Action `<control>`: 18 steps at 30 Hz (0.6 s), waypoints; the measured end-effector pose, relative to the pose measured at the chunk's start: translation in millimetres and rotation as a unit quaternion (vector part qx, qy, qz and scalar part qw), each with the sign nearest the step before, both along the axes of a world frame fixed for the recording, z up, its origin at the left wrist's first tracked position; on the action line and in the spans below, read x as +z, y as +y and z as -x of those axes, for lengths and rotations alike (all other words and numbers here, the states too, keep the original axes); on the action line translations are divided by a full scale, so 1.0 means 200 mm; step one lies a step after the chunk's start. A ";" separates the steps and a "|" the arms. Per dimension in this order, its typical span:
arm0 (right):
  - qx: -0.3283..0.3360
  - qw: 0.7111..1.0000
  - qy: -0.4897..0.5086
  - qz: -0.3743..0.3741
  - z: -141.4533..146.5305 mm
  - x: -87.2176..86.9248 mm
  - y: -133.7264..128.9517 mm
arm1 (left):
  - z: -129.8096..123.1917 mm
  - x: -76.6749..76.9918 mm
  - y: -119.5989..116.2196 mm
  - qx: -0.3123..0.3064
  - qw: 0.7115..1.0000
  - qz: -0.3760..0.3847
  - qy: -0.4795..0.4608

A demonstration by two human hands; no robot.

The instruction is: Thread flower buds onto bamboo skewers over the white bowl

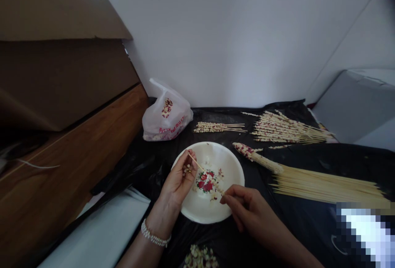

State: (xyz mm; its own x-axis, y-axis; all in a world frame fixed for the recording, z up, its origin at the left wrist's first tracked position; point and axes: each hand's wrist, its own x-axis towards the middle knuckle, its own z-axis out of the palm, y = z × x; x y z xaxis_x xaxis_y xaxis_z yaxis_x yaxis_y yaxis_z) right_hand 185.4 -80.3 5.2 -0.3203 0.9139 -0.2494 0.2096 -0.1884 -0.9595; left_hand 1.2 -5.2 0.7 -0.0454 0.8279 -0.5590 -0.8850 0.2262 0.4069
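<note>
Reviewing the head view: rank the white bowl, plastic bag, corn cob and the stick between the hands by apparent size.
Largest to smallest, by picture area:
1. White bowl
2. Plastic bag
3. Corn cob
4. Stick, very thin

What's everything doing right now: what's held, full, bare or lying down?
Thin, pale wooden stick: held, partly threaded with small kernels
Left hand: curled around loose kernels
Right hand: pinching the stick's threaded end
Round white bowl with red flowers: upright, kernels inside
White plastic bag with red print: bulging, handle up
Purple-and-cream corn cob: lying, partly stripped
Long, pale wooden sticks: bunched, bare
Kernel-covered stick bundles: lying flat
</note>
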 end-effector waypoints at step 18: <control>-0.005 1.000 0.011 0.000 -0.01 -0.01 0.00 | -0.03 0.00 -0.03 -0.030 0.996 -0.028 0.077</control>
